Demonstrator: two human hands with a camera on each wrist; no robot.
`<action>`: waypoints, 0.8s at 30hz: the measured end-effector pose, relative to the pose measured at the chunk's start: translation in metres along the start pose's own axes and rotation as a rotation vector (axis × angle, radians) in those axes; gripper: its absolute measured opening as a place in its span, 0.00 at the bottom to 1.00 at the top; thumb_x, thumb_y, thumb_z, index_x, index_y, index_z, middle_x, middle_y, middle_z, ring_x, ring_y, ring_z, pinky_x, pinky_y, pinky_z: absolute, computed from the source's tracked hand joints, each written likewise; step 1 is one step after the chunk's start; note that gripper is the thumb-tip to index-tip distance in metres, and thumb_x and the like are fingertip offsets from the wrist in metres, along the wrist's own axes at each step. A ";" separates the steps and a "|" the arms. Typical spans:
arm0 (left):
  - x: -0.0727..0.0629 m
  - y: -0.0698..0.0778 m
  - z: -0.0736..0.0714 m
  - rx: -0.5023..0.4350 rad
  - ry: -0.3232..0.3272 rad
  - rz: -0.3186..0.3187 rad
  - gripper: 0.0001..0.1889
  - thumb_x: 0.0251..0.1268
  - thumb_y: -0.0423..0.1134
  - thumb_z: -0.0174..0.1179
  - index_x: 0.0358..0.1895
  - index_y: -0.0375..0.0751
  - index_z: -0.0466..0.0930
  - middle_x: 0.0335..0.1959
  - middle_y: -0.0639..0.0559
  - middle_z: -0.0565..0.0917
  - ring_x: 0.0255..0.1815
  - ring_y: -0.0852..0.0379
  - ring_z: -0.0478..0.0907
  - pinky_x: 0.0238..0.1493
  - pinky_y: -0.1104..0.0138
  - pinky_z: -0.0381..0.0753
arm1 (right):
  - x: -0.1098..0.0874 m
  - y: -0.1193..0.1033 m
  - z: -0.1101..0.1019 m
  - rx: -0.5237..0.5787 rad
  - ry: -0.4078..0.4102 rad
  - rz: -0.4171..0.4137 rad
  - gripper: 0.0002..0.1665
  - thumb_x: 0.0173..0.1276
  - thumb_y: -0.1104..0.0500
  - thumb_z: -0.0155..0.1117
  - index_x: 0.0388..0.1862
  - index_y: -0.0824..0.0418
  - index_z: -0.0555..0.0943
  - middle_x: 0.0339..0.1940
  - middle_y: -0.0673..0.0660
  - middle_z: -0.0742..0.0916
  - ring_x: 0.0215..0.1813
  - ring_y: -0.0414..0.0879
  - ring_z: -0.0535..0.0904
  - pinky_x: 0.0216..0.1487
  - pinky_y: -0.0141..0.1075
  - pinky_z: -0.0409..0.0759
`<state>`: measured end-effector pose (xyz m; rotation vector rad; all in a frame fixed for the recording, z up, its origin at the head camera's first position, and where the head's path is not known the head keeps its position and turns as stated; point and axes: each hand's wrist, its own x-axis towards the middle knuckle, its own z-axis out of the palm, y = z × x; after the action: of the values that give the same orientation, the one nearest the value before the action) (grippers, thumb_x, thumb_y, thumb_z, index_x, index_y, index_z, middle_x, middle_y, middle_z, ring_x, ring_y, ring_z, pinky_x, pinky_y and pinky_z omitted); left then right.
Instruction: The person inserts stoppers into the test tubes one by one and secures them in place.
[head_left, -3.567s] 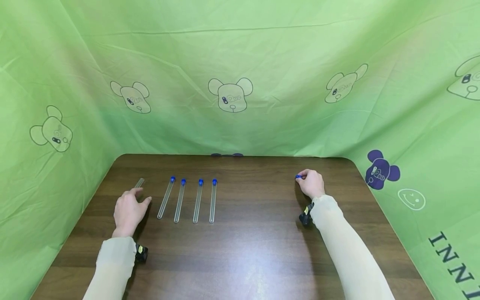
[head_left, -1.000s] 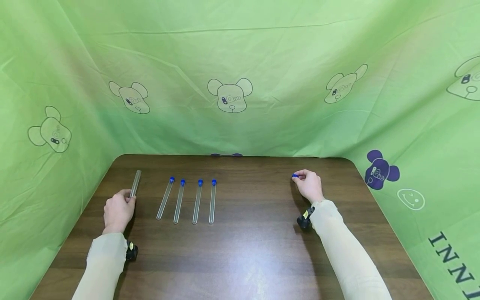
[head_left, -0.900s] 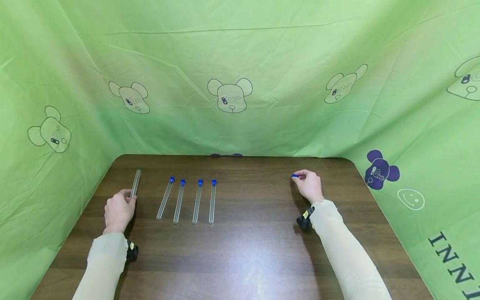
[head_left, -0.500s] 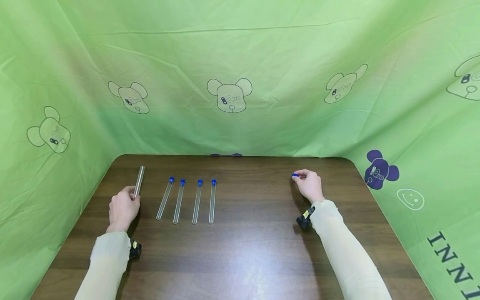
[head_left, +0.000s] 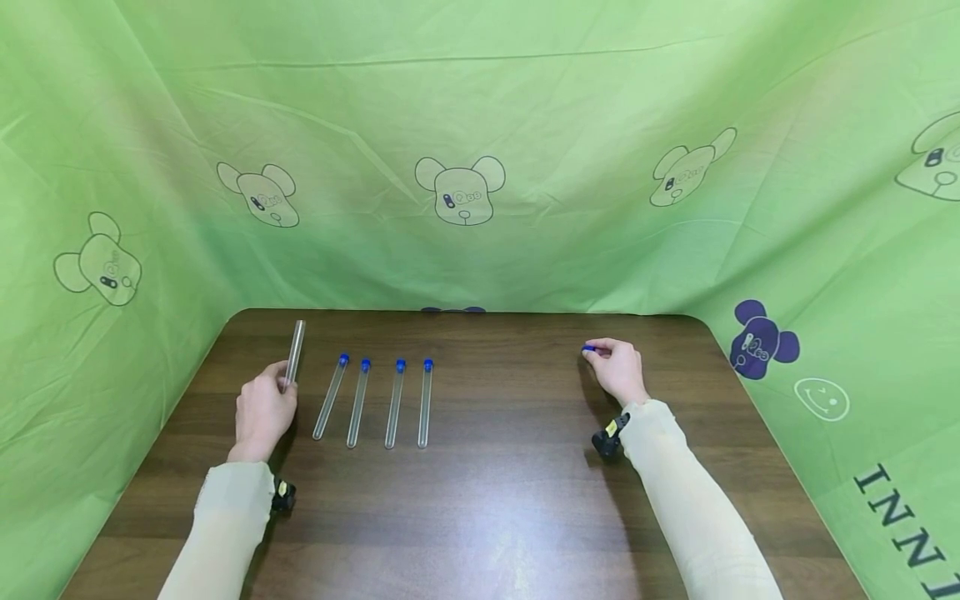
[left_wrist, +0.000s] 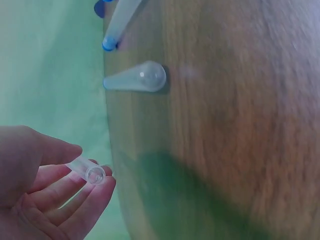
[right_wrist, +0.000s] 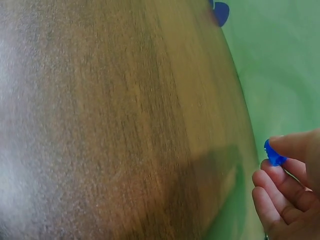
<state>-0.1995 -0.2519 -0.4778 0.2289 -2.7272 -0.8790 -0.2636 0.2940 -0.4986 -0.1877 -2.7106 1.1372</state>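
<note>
Over the table's left side my left hand [head_left: 264, 410] pinches an uncapped clear test tube [head_left: 297, 342] between thumb and fingers. The tube's upper part sticks out past the fingertips; in the left wrist view its rounded end [left_wrist: 95, 175] faces the camera. Far to the right, my right hand [head_left: 618, 369] pinches a small blue cap [head_left: 588, 348], seen closer as a blue cap [right_wrist: 274, 153] between thumb and forefinger in the right wrist view. Several blue-capped test tubes [head_left: 358, 408] lie in a row just right of the left hand.
Both hands work over a brown wood-grain table [head_left: 510, 467]. A green printed cloth [head_left: 465, 100] stands as a wall along its back and both sides. Each wrist carries a small black camera [head_left: 283, 495].
My left hand took hold of the uncapped tube, lifted it and has moved right and farther back with it. The right hand, holding the cap, shifted only slightly. The row of capped tubes stayed put.
</note>
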 end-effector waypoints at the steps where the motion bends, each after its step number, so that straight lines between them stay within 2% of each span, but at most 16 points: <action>1: 0.000 0.001 0.001 -0.002 0.000 0.007 0.20 0.69 0.32 0.57 0.63 0.32 0.77 0.40 0.38 0.86 0.37 0.30 0.81 0.35 0.41 0.76 | 0.000 -0.001 0.000 0.003 0.001 0.004 0.15 0.72 0.61 0.66 0.53 0.69 0.85 0.43 0.64 0.88 0.47 0.56 0.85 0.49 0.45 0.78; 9: -0.001 0.012 0.012 -0.030 -0.002 0.059 0.20 0.69 0.31 0.58 0.63 0.32 0.77 0.39 0.39 0.87 0.34 0.35 0.82 0.34 0.43 0.77 | 0.003 -0.010 0.003 0.040 0.047 -0.031 0.14 0.70 0.60 0.69 0.49 0.68 0.86 0.41 0.63 0.89 0.45 0.57 0.86 0.50 0.45 0.78; 16: -0.002 0.023 0.018 -0.060 0.001 0.087 0.19 0.70 0.30 0.58 0.63 0.33 0.79 0.39 0.40 0.87 0.35 0.37 0.83 0.36 0.43 0.78 | 0.004 -0.017 0.004 0.059 0.031 -0.074 0.15 0.70 0.60 0.70 0.51 0.67 0.87 0.42 0.63 0.89 0.46 0.55 0.87 0.49 0.44 0.80; 24: -0.003 0.031 0.025 -0.100 -0.020 0.099 0.20 0.70 0.30 0.59 0.64 0.33 0.78 0.41 0.40 0.88 0.36 0.42 0.85 0.37 0.46 0.79 | 0.002 -0.027 0.004 0.082 0.011 -0.081 0.17 0.71 0.59 0.69 0.54 0.67 0.86 0.44 0.63 0.89 0.47 0.56 0.87 0.51 0.46 0.80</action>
<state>-0.2058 -0.2123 -0.4797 0.0647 -2.6777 -0.9911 -0.2678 0.2732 -0.4820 -0.0706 -2.6295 1.2176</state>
